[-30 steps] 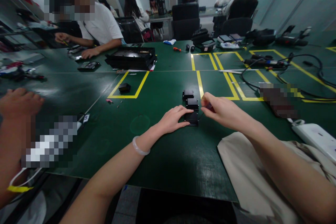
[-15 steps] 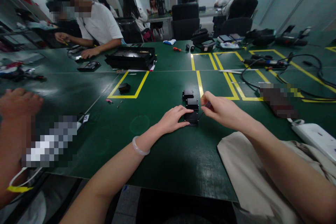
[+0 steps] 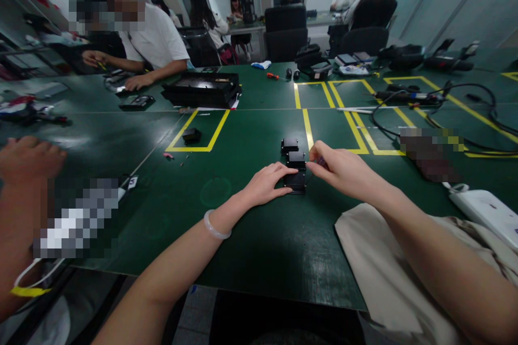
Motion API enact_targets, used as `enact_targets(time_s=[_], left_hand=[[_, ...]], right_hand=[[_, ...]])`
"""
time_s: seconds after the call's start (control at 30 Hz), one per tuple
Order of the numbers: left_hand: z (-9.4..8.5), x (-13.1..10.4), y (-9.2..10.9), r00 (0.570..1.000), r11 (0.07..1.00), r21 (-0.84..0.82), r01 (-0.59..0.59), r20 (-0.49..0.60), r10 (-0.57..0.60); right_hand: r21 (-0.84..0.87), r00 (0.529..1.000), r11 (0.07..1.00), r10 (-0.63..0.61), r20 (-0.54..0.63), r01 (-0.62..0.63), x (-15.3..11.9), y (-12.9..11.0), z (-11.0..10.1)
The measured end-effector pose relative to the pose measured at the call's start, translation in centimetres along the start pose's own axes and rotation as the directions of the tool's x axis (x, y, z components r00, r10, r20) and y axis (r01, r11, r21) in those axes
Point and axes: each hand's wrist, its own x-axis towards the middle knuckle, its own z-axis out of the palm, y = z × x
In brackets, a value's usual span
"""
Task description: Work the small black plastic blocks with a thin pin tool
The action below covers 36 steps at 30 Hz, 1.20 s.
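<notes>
Three small black box-shaped parts stand in a row in front of me on the green table. My left hand (image 3: 267,184) holds the nearest black box (image 3: 297,180), thumb at its near edge and fingers over its far edge. Beyond it sit the middle black box (image 3: 297,159) and the farthest black box (image 3: 290,144), both untouched by that hand. My right hand (image 3: 334,164) is closed in a pinch just right of the boxes. A small dark thin tool (image 3: 322,161) shows between its fingers; most of it is hidden, so its exact kind is unclear.
A black part (image 3: 191,135) lies inside yellow tape at left, with tiny pieces (image 3: 169,156) nearby. Beige cloth (image 3: 372,264) hangs over the front edge at right. A large black housing (image 3: 202,89) stands farther back. Another person's hand (image 3: 32,159) is at far left.
The fingertips of my right hand have shifted slightly left, closer to the boxes. My left hand and the boxes stay in place.
</notes>
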Motion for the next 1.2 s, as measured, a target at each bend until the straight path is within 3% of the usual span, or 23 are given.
enact_targets(time_s=[1.2], left_hand=[[0.05, -0.01, -0.06, 1.000, 1.000, 0.010, 0.000, -0.002, 0.000]], right_hand=[[-0.004, 1.000, 1.000, 0.008, 0.010, -0.008, -0.02, 0.00, 0.00]])
